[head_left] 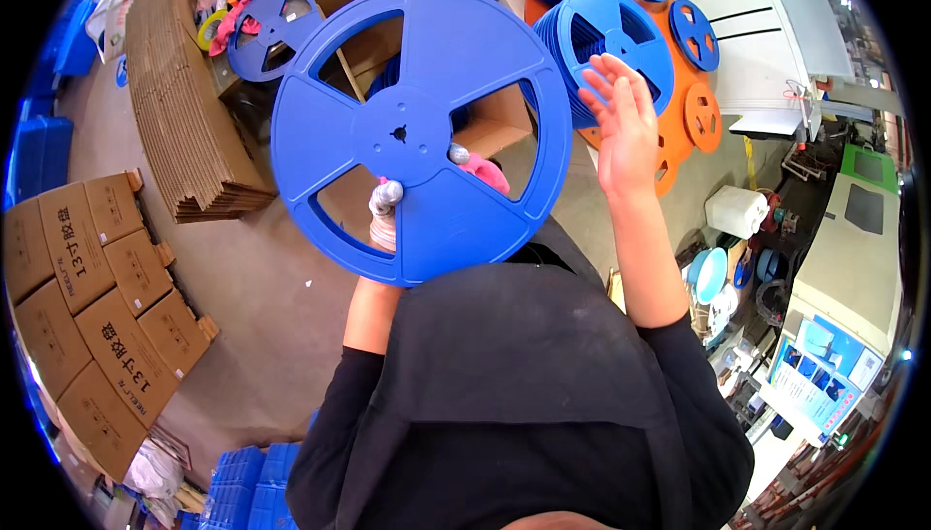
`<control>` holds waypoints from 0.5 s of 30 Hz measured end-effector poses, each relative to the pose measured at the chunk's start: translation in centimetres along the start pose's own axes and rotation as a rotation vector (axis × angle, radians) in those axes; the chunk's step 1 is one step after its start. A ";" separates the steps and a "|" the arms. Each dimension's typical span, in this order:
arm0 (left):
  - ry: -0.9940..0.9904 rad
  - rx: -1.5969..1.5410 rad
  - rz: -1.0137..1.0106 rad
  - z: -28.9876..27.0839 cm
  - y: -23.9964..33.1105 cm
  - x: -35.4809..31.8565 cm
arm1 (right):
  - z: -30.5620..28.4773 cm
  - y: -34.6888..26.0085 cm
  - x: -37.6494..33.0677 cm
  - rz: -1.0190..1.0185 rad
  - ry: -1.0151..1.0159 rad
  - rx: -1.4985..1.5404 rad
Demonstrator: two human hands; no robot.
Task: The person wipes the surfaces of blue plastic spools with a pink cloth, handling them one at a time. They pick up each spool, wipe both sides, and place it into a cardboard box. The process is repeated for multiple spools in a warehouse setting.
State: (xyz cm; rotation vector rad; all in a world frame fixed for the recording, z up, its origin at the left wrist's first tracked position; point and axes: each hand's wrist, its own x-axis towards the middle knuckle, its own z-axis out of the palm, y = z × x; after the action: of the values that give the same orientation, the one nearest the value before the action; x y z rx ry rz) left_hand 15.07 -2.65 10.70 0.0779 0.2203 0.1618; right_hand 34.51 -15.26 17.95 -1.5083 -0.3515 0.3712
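Observation:
A large blue plastic reel disc point(465, 229) with cut-out windows and a small centre hole faces me in front of my chest. My left hand point(385, 208) grips it near the hub; most of that hand is hidden behind the disc, and grey-wrapped fingers show through two windows. Something pink point(487, 174), perhaps part of a glove, also shows through a window. My right hand point(624, 128) is raised to the right of the disc, holding nothing, fingers stretched out. Just beyond it stands a stack of blue reel discs point(599, 21).
Behind the held disc is an open cardboard box point(499, 123) with blue discs inside. Orange discs point(702, 116) lie at the right. Flattened cardboard point(179, 94) is stacked at the left, above closed cartons point(126, 268). A machine point(844, 249) stands far right.

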 end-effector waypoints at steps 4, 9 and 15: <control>-0.007 -0.044 -0.032 0.3 -0.3 0.1 | -0.7 2.2 -0.4 0.427 -0.140 0.328; 0.105 -0.034 -0.034 0.5 -0.2 0.0 | 0.3 4.2 -0.4 0.615 -0.320 0.610; 0.144 -0.014 -0.034 0.6 0.0 0.6 | -0.2 5.9 0.2 0.727 -0.250 0.821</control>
State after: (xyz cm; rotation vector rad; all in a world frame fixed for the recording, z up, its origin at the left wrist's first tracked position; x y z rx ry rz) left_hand 15.79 -2.59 11.12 0.0481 0.3642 0.1355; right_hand 34.64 -15.18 12.00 -0.7239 0.1769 1.1324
